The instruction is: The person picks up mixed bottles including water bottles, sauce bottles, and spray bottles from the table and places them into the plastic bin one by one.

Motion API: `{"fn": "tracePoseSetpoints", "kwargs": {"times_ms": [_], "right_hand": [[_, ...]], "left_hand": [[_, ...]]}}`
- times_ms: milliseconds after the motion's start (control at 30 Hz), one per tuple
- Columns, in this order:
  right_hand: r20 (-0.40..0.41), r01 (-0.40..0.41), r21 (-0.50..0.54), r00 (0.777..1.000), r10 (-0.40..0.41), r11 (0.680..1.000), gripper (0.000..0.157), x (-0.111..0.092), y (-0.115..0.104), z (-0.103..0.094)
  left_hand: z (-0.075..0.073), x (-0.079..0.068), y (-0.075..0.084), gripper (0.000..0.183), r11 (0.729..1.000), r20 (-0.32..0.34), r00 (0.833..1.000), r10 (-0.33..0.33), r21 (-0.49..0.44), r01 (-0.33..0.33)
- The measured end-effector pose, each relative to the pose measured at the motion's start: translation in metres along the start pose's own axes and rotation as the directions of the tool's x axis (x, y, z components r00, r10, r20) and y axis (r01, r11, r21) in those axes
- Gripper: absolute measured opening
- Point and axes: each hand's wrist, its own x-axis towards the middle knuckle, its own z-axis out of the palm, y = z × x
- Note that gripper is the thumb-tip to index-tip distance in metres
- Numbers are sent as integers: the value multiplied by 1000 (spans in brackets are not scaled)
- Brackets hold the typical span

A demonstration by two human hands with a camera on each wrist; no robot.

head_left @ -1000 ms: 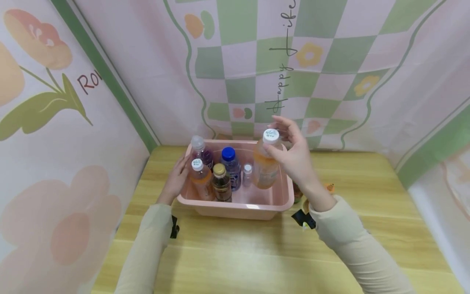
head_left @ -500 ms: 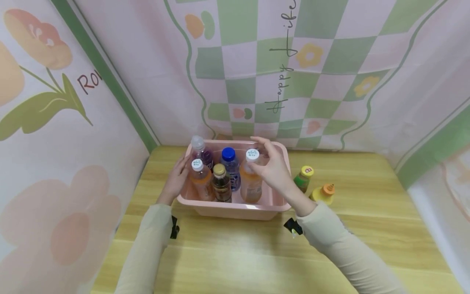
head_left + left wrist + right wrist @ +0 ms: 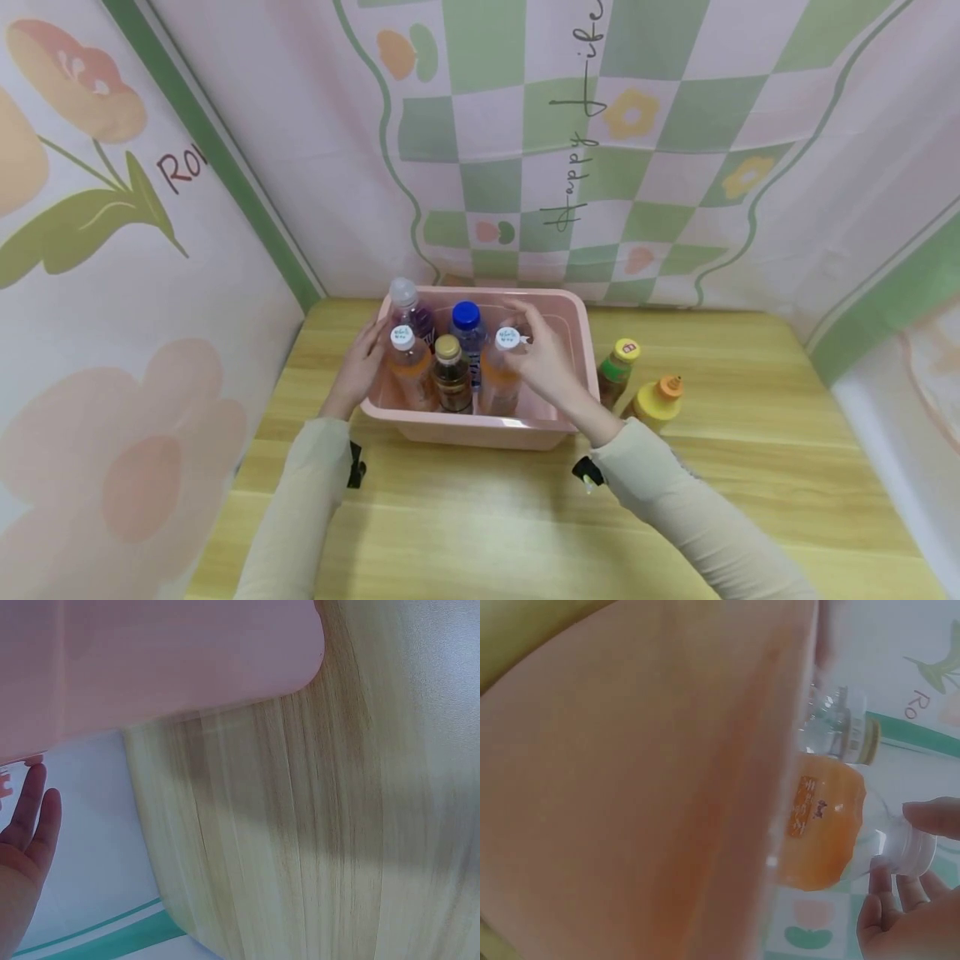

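My right hand [image 3: 546,367] holds an orange drink bottle [image 3: 498,387] by its neck, just under the white cap. The bottle stands upright inside a pink plastic bin [image 3: 480,433]. In the right wrist view, thumb and fingers lie on either side of the bottle neck [image 3: 889,840]; the bin wall hides its lower part. My left hand [image 3: 362,367] rests on the bin's left rim, its fingers fairly straight in the left wrist view. Beside the held bottle stand a gold-capped dark bottle [image 3: 453,383] and a blue-capped bottle [image 3: 467,317].
At the bin's left end are another white-capped orange drink bottle [image 3: 412,379] and a purple drink bottle [image 3: 420,321]. Right of the bin, a yellow-lidded bottle [image 3: 617,371] and a yellow squeeze bottle [image 3: 658,402] stand on the wooden table [image 3: 480,517]. A patterned cloth hangs behind.
My right hand has lowered the orange drink bottle into the bin and moved it left, beside the gold-capped bottle. A small clear bottle is now hidden. The left hand has stayed put.
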Motion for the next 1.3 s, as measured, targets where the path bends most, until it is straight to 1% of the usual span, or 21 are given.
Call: {"fn": "tracePoseSetpoints", "kwargs": {"times_ms": [233,533,733,1000,1167,1300], "right_hand": [[6,-45,-2,999,45,999,72,0,9,7],[24,-70,6,997,70,998,71,-1,14,15],[34,-68,-10,997,69,998,69,-1,13,17],[51,-63,-6,997,63,998,66,-1,15,18],[45,-56,-6,997,56,998,62,0,15,19],[39,-66,-6,997,66,998,61,0,16,20]], "left_hand": [[0,-1,0,50,1000,3,1000,-1,-4,1],[0,-3,1,49,1000,7,1000,-4,-4,4],[-1,-2,2,49,1000,10,1000,-4,-5,4],[-1,-1,1,49,1000,14,1000,-10,-11,10],[0,-1,0,49,1000,8,1000,-5,-13,5],[0,-1,1,50,1000,6,1000,-5,-24,5]]}}
